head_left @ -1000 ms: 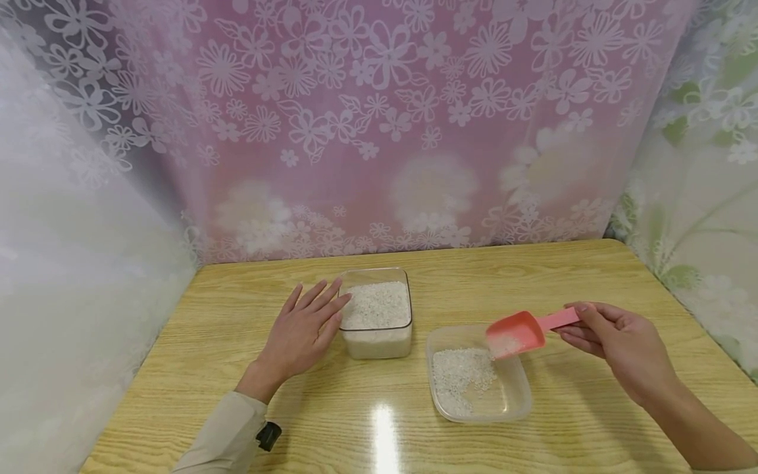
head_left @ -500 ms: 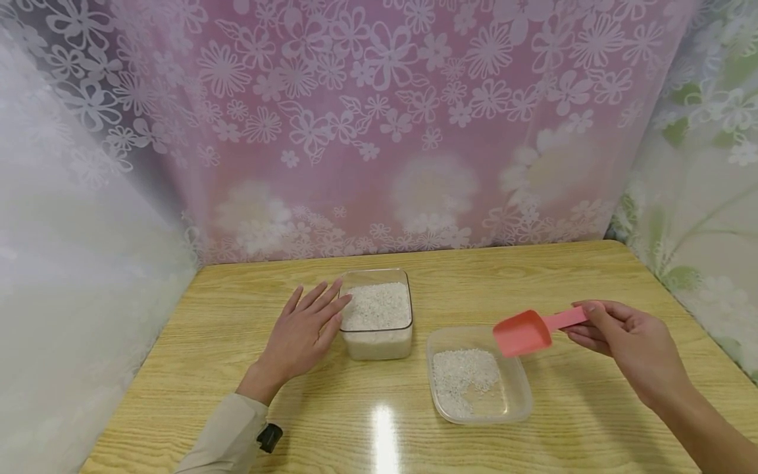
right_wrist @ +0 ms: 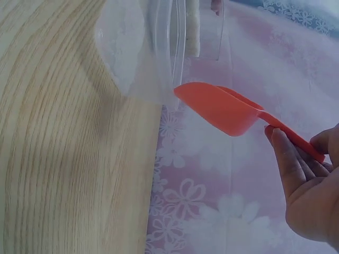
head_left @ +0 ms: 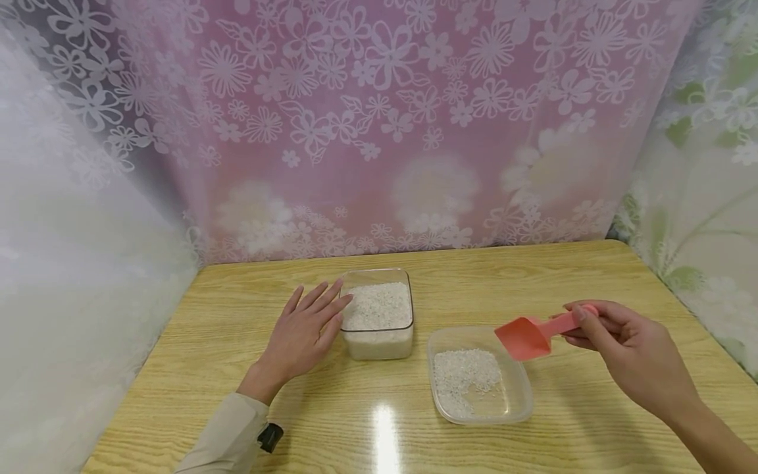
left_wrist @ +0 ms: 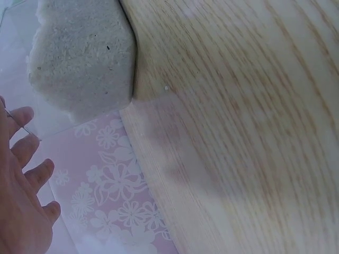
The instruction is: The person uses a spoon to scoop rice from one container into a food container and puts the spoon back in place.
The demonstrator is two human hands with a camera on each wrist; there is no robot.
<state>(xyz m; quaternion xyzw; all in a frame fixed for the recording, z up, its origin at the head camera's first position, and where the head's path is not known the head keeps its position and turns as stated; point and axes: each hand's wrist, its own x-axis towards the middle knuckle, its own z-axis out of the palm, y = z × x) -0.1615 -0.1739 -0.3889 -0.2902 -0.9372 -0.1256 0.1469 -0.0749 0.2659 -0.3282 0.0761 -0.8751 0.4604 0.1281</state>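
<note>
My right hand (head_left: 628, 355) grips the handle of a coral-red scoop (head_left: 524, 339), thumb on top. The scoop's bowl looks empty and hangs tilted over the right back corner of a low, translucent plastic container (head_left: 521, 395). White rice (head_left: 464, 378) lies in that container, mostly on its left side. To the left stands a taller clear box (head_left: 379, 345) with a dark rim, filled most of the way with rice (left_wrist: 87, 58). My left hand (head_left: 302, 336) has its fingers spread, fingertips resting at the left rim of this box.
Both containers stand on a wood-grain table (head_left: 207, 342). A pink flowered curtain (head_left: 367, 164) hangs behind the table's back edge, with pale hangings on both sides. A stray white grain (left_wrist: 166, 88) lies near the tall box.
The rice left in the scoop has dropped into the low container. My right hand has drawn slightly right and tipped the scoop further. The left hand stays put.
</note>
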